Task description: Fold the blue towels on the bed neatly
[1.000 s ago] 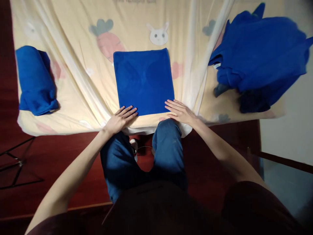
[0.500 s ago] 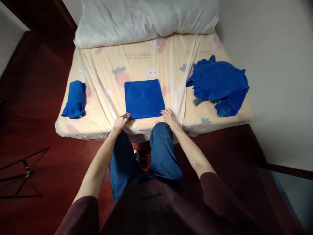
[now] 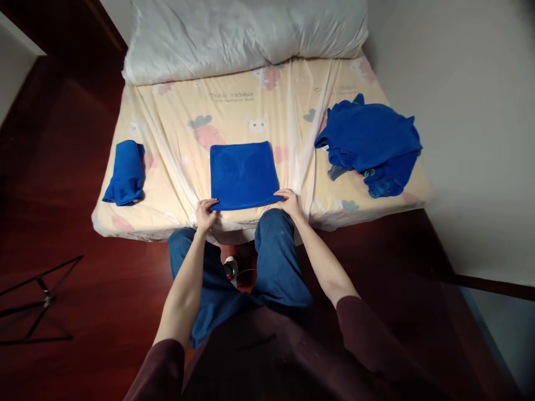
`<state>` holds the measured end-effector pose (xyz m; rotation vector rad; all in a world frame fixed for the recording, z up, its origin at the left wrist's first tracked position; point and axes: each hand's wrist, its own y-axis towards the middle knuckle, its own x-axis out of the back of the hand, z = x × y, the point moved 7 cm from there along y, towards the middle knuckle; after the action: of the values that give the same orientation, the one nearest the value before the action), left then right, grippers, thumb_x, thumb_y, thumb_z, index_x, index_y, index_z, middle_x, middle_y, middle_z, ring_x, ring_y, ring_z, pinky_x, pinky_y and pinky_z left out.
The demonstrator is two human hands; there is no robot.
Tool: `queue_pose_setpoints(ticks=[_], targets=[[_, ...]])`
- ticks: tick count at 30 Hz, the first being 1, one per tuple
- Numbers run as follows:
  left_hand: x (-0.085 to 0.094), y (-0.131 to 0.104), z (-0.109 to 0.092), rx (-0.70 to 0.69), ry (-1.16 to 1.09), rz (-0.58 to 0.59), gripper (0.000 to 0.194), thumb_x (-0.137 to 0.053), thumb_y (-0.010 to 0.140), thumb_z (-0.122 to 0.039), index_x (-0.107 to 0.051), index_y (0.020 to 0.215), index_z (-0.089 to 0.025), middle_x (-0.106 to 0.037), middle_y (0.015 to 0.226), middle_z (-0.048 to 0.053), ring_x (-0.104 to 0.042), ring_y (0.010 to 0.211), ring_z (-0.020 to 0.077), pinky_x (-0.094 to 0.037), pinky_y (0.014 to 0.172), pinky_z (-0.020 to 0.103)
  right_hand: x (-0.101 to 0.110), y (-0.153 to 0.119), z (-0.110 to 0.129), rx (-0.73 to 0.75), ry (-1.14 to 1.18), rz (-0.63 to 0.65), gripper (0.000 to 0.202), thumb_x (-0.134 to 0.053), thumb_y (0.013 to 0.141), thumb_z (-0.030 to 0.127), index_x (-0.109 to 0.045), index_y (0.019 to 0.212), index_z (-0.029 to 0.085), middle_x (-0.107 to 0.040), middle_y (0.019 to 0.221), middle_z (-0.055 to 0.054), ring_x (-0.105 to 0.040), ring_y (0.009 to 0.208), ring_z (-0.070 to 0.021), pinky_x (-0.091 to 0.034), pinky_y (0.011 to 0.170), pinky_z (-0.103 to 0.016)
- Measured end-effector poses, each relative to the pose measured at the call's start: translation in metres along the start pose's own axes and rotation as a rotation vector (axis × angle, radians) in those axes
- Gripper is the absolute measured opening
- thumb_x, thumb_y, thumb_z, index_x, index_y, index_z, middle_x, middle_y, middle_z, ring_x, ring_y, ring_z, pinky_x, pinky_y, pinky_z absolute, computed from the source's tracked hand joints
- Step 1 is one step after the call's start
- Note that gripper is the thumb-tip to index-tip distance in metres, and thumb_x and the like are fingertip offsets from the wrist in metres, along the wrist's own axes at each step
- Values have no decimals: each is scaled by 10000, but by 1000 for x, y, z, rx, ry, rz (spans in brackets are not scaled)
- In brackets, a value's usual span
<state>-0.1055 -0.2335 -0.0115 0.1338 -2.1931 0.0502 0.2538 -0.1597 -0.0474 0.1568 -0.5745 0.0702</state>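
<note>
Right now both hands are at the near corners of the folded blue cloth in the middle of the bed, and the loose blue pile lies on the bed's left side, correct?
Not quite. The left hand and right hand do grip the near corners of the folded blue cloth, but the head view shows the loose blue pile on the bed's right side; the left side holds a rolled blue cloth.

Bed [image 3: 175, 145] with cream sheet, carrot and rabbit print, sheet creased in long ridges. White pillow [image 3: 246, 33] across the head end. Rolled blue cloth [image 3: 125, 172] near the bed's left edge. Loose heap of blue garments [image 3: 371, 145] on the right side, close to the pale wall [image 3: 468, 128]. Dark red wooden floor [image 3: 83, 301]. Black metal stand legs [image 3: 37, 298] at lower left.
</note>
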Motion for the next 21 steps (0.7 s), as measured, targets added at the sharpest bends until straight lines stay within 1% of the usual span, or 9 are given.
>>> queue_pose_setpoints(ticks=[2, 5, 7, 10, 14, 16, 19, 20, 21], targets=[[-2, -4, 6, 3, -16, -36, 414, -512, 846, -174, -743, 1190, -169, -721, 1335, 106, -585, 1320, 268, -461, 1162, 470, -2, 2, -6, -11, 52, 3, 448, -531, 642, -3, -815, 938, 176, -787, 1099, -113, -720, 1089, -244, -612, 969, -386], [-2, -5, 15, -5, -68, -68, 345, -502, 951, -266, -736, 1186, -170, -728, 1317, 120, -604, 1295, 257, -468, 1147, 455, 1, -1, -11, -7, 83, -24, 436, -551, 668, 7, -822, 960, 185, -794, 1116, -120, -723, 1094, -252, -619, 952, -390], [-3, -2, 20, 10, -94, -72, 347, -492, 996, -324, -731, 1196, -170, -736, 1299, 125, -615, 1279, 250, -479, 1134, 438, 3, -3, -10, -1, 86, -52, 393, -571, 705, 25, -825, 959, 185, -800, 1119, -131, -721, 1096, -257, -618, 961, -397], [-6, 1, 26, 57, -90, -81, 375, -464, 1034, -358, -721, 1228, -166, -738, 1285, 120, -608, 1280, 242, -485, 1116, 408, 5, -5, -7, -15, 70, -76, 349, -568, 746, 48, -819, 953, 171, -805, 1112, -141, -722, 1093, -253, -608, 990, -394], [-10, 4, 32, 72, -137, -128, 394, -454, 1059, -404, -721, 1200, -150, -737, 1243, 128, -612, 1240, 239, -486, 1084, 375, 4, -4, -10, -82, 61, -82, 378, -530, 791, 84, -781, 1067, 145, -789, 1180, -144, -726, 1099, -232, -597, 1007, -369], [-12, 5, 38, 85, -194, -158, 393, -472, 1050, -435, -722, 1158, -152, -735, 1200, 129, -631, 1172, 239, -505, 1030, 363, 3, -3, -14, -98, 107, -110, 329, -538, 829, 137, -754, 1078, 135, -782, 1177, -156, -729, 1091, -229, -593, 1007, -365], [-14, 5, 51, 140, -282, -241, 359, -526, 1008, -465, -717, 1049, -164, -721, 1054, 114, -652, 1024, 237, -524, 927, 355, 2, -1, -23, -130, 199, -178, 211, -608, 873, 290, -721, 992, 157, -778, 1039, -139, -739, 970, -235, -613, 915, -371], [-14, 5, 54, 149, -308, -273, 342, -544, 994, -470, -712, 1015, -172, -710, 1005, 104, -651, 985, 236, -522, 904, 355, 1, -1, -26, -135, 231, -194, 218, -636, 878, 360, -709, 951, 168, -770, 974, -124, -736, 909, -234, -617, 870, -372], [-14, 4, 56, 149, -331, -300, 329, -556, 984, -475, -705, 986, -181, -696, 960, 95, -646, 951, 235, -519, 886, 356, 0, -1, -28, -134, 260, -205, 266, -661, 876, 437, -697, 916, 176, -760, 921, -109, -728, 856, -231, -617, 830, -371]])
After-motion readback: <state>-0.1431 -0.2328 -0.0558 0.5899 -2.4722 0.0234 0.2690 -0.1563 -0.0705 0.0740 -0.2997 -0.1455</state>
